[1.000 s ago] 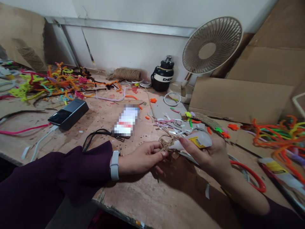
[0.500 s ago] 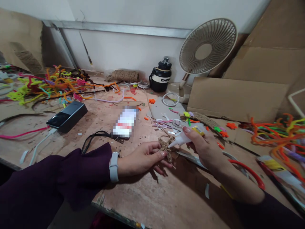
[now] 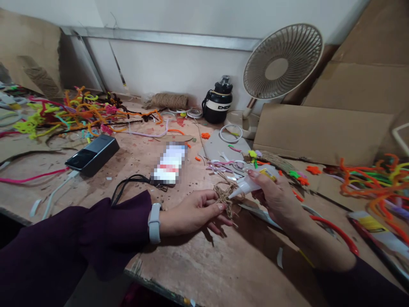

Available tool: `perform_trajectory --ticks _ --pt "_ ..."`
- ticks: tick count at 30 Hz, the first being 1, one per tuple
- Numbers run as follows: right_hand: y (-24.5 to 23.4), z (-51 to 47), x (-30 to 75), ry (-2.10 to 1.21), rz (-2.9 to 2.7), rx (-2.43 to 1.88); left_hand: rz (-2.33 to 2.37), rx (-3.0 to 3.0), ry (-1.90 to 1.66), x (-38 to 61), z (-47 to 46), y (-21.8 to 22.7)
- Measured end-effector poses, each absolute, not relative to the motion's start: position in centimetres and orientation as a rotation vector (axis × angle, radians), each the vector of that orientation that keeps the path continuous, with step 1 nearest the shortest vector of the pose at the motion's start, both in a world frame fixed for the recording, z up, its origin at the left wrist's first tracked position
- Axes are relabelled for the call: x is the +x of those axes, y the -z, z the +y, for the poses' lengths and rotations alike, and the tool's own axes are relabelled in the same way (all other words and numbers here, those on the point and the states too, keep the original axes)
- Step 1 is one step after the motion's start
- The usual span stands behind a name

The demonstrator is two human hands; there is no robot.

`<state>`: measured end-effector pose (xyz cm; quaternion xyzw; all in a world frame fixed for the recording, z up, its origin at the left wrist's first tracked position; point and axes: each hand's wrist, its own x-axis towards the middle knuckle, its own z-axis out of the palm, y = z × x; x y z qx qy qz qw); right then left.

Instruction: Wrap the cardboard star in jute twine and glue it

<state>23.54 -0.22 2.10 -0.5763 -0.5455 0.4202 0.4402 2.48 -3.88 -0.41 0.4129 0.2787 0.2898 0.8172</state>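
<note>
Between the thumb and fingers of my left hand is a small looped piece of brown twine, a twine flower, held just above the table. My right hand is wrapped round a whitish glue bottle with a yellow label. The bottle tilts down to the left, and its narrow nozzle points at the middle of the twine loops. Whether the tip touches the twine I cannot tell. My right fingers partly cover the bottle.
A phone and a black power bank lie to the left. Colourful pipe cleaners pile up at the back left. Behind stand a twine roll, a black bottle and a fan. Red-handled scissors or pliers lie right.
Both hands keep nearly the same hold and position. The whole view has shifted slightly, so everything sits a little further right.
</note>
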Motion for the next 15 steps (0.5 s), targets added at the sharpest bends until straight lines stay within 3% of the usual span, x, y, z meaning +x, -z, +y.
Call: perform_trajectory --ticks 7,15 --pt "-2.5 -0.5 23.8 -0.846 -1.591 -1.377 0.576 0.855 -0.630 2.6 -3.9 0.4" --pt "-5.3 -2.3 22.5 -0.256 -2.085 -1.003 0.596 0.915 -0.645 2.5 -3.8 0.9"
